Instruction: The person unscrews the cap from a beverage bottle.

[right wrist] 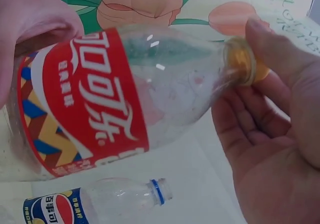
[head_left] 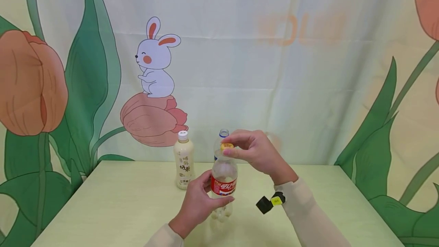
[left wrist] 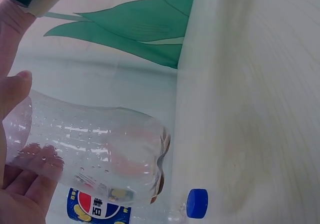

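My left hand (head_left: 202,201) grips a clear plastic cola bottle (head_left: 224,169) with a red label around its middle. The bottle is upright in the head view and looks drained, with droplets on its inner wall in the left wrist view. Above it, my right hand (head_left: 255,149) pinches an orange-yellow cap (head_left: 227,146) between thumb and fingers. That cap sits right at the bottle's mouth, as the right wrist view shows. Close behind stands a second clear bottle (right wrist: 122,199) with a blue label, its mouth uncovered and a blue ring around its neck.
To the left of the cola bottle stands a cream-coloured milk tea bottle (head_left: 184,159) with a white cap. A blue cap (left wrist: 197,204) lies on the pale table (head_left: 113,201) near the blue-labelled bottle. Behind the table hangs a printed curtain (head_left: 240,68) with tulips and a rabbit.
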The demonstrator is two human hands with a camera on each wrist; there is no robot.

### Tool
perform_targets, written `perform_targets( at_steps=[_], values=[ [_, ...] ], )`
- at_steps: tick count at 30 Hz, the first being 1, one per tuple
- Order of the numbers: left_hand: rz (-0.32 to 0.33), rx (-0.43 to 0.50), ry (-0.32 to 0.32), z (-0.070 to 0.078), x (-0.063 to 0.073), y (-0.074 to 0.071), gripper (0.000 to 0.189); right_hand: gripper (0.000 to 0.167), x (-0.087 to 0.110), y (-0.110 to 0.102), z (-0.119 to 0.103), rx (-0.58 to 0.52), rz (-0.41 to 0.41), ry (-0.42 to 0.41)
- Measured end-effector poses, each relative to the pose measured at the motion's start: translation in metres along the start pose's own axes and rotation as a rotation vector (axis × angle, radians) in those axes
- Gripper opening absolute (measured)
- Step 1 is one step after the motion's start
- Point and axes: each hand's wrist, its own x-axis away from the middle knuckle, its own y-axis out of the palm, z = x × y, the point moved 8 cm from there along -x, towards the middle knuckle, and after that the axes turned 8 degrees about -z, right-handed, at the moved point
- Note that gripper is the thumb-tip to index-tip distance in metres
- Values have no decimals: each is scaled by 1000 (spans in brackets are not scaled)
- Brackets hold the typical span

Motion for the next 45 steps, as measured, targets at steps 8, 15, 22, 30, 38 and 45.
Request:
perform_targets(
  at_steps=[8,15,22,30,38,45],
  values=[
    [10,40,14,1,0,1,66,34,2,0,9,-87,50,10],
    [26,32,17,2,-1,1,65,30,12,-3,11,-59,327,133],
    [22,-3,3,-1,-2,2,70,31,16,1,7,-7,427,228],
    [22,-2,-17,-2,-1,0,68,25,13,-1,1,70,397,203],
    [-9,2,-33,-5,-3,-2,70,18,6,-1,-2,109,282,139],
    [-43,-4,-32,-4,-3,-4,69,17,0,2,-4,59,79,44]
  ],
)
